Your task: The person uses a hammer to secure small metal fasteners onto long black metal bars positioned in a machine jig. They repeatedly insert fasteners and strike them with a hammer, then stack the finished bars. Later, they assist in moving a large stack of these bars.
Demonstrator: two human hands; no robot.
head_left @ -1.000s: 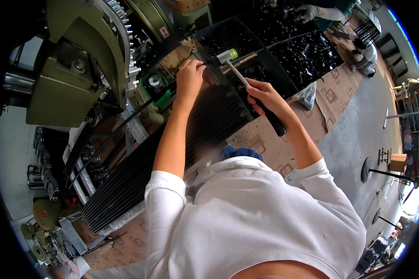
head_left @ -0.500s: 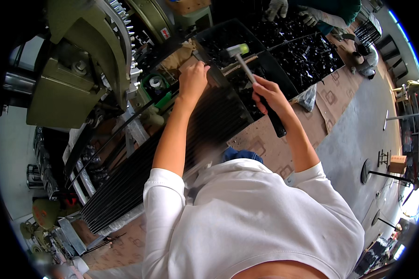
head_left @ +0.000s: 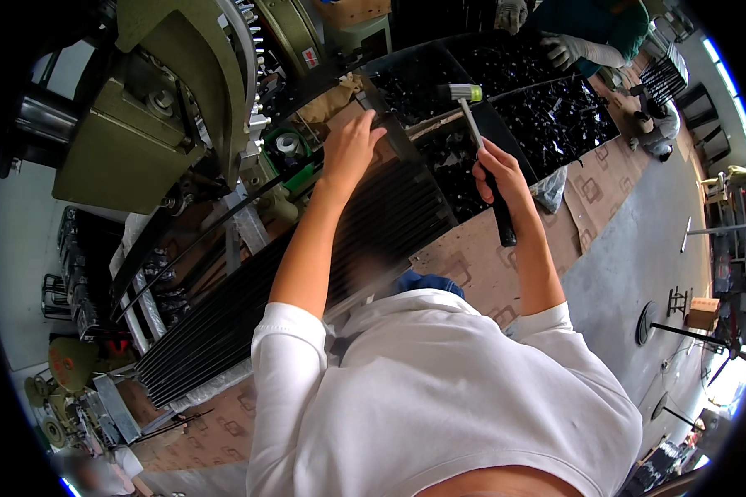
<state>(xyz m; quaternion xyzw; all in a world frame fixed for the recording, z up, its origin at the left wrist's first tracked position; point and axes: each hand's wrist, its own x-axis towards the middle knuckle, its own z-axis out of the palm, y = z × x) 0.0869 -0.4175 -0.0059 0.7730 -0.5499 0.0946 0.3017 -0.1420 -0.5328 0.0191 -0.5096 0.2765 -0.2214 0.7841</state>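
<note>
- The left hand (head_left: 351, 153), in the upper middle of the frame, has thumb and forefinger spread, with nothing seen between them; its curled inner fingers are partly hidden.
- The right hand (head_left: 506, 186), to its right and a little lower, is wrapped around a hammer (head_left: 474, 131). The two hands are well apart.
- The hammer's long axis runs from its head, at upper centre right, down and slightly right to the black grip's end. The head lies above the right hand and to the upper right of the left hand, touching neither.
- Long black bars (head_left: 232, 323) lie side by side, their long axis slanting from lower left to upper centre. The left hand is nearer them, over or beside their upper end; whether it touches them, I cannot tell.
- A black divided tray (head_left: 496, 131) of small dark parts spreads toward the upper right, nearer the right hand; the hammer head appears above it.
- Farther out, a co-worker's gloved hand (head_left: 562, 51) is at upper right, a green machine (head_left: 116, 149) at upper left.
</note>
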